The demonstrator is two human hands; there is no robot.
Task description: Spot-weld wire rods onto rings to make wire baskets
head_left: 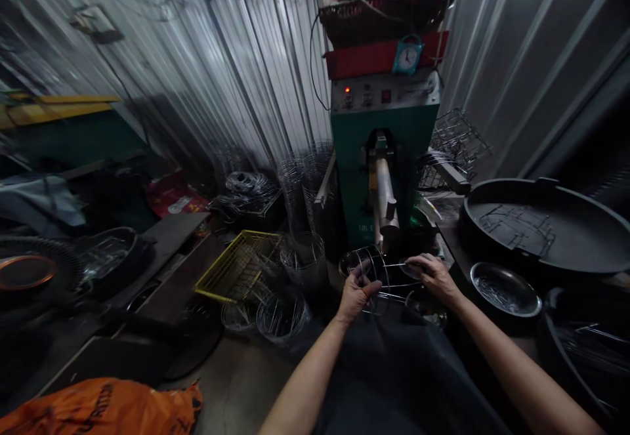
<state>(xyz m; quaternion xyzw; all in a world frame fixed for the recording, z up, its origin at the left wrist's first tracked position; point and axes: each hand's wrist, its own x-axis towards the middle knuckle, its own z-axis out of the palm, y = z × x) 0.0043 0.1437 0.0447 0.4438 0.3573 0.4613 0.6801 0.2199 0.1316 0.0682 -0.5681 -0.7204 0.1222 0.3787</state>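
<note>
Under green machine (384, 159): wire frame (377, 276) btwn hands (357, 294)

Below the green machine (384, 159), the left hand (357, 292) and right hand (433, 276) are seen bare, forearms uncovered; a dark grey garment (394, 369) is worn over the lap.

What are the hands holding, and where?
A wire frame. The left hand holds its ring; the right hand holds the wires at the other end.

Wires of the wire frame (381, 276) between the grips are too thin and dim to count, honestly. The left hand (355, 296) hides the bit of ring it pinches, and the right hand (434, 277) covers its wire end.
</note>
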